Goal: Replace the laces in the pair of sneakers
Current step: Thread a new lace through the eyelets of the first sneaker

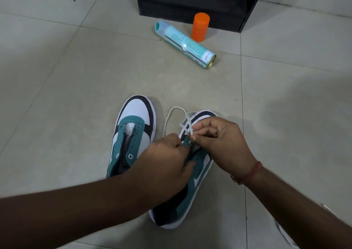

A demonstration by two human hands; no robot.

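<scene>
Head view, setting: Two teal, white and black sneakers sit side by side on a tiled floor (76,77).
Left sneaker (133,130): No lace in it; the eyelets show bare.
Right sneaker (190,191): Being laced near its toe-end eyelets.
Left hand (167,157): Fingers closed, steadying the eyelet flap.
Right hand (219,140): Fingers pinched shut on the white lace (172,113), which loops toward the toe.
Advice: Likely best to keep the lace flat and both ends even before crossing.
Background: A spray can (184,43) lies beside an orange cap (200,27).
</scene>
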